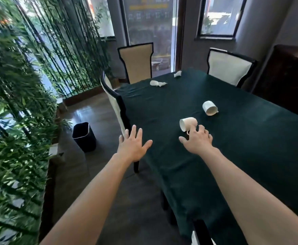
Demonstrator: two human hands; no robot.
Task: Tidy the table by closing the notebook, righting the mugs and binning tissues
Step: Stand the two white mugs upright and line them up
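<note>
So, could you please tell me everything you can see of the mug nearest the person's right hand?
The near mug is white or cream and glossy, like ceramic. It lies on its side on the dark green tablecloth, open mouth facing left, its handle pointing toward the person. The right hand reaches over it, fingertips at the handle; whether it is gripped cannot be told. It appears empty.

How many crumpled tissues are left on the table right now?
2, both at the far end of the green table: one tissue near the far left edge by the tan chair, another tissue just beyond it at the far edge. Anything outside the frame is unseen.
</note>
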